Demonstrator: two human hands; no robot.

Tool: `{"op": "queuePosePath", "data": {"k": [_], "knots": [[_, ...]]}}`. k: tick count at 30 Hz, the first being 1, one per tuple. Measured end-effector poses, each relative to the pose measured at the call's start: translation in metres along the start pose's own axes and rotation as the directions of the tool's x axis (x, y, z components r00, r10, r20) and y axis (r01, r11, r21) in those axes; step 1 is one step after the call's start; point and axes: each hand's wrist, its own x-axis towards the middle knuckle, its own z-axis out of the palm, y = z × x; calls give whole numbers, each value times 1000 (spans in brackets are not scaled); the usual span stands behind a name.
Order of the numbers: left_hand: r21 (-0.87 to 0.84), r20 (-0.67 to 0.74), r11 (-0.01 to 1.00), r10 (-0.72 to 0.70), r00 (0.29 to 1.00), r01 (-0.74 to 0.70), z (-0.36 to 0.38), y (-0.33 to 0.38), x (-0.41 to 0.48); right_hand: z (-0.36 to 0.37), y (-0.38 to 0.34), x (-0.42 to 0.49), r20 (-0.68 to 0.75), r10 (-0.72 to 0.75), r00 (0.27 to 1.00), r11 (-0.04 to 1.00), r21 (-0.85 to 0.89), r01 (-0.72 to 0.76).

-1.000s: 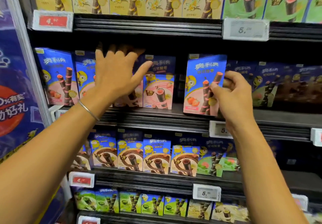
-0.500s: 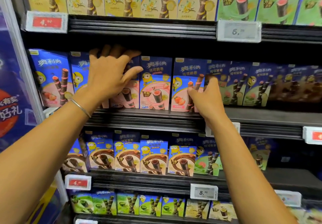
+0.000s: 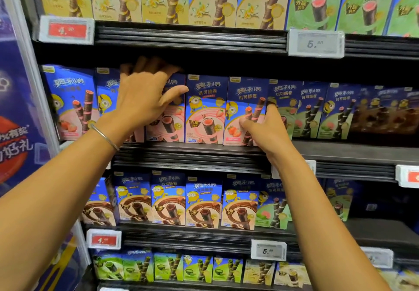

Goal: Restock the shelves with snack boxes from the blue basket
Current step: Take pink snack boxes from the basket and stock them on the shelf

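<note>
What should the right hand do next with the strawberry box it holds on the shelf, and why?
Probably release it and withdraw. The right hand pinches the strawberry box, which already stands upright on the shelf, in the row with its neighbours, while the left hand rests on boxes further left.

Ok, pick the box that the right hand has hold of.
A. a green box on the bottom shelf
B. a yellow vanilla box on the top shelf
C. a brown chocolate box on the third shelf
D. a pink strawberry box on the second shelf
D: the right hand pinches the pink strawberry box at its right edge, thumb on its front, on the second shelf just left of the green boxes.
</note>
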Motion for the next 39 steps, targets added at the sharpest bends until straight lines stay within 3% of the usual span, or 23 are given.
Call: {"op": "queuePosePath", "data": {"k": [5,10,15,24,32,35,39], "knots": [[-10,14,1000,-6,1000,6,-1,0,-2,-2,0,-1,-34,-22,999,1000,-19,21],[-86,-113,996,-40,993,30,-4,9,-8,-22,1,-3,-108,-54,993,996,-74,46],[-54,-135,995,-90,987,84,-10,28,-11,-33,-3,-6,-60,-71,996,986,-157,61],[-117,-158,991,49,986,-68,-20,63,-21,-90,7,-9,-141,-100,985,980,-186,72],[-250,-191,966,22,981,-71,-12,102,-45,-74,5,-17,-123,-96,988,982,-171,74],[-340,-153,923,137,979,-182,-6,124,-62,-56,0,-17,-81,-111,991,979,-183,95],[-340,-27,889,318,948,-308,2,146,-80,-42,-5,-11,-30,-146,989,949,-287,131]]}}
